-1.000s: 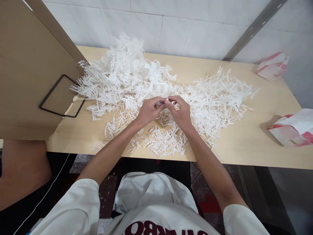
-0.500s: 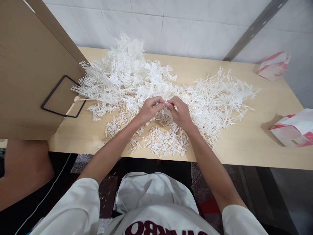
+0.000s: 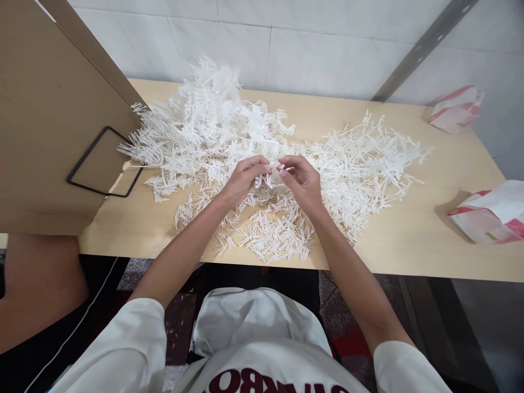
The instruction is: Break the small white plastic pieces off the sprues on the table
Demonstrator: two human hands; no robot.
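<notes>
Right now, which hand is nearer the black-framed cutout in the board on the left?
Left. The left hand works over the white plastic pieces at table centre, on the side toward the black-framed cutout. The right hand sits just beyond it, farther from the cutout.

1. White plastic sprues heap high across the far left and middle of the table.
2. Cardboard panel walls off the left edge.
3. Bare tabletop runs open along the near right, up to the bag.
</notes>
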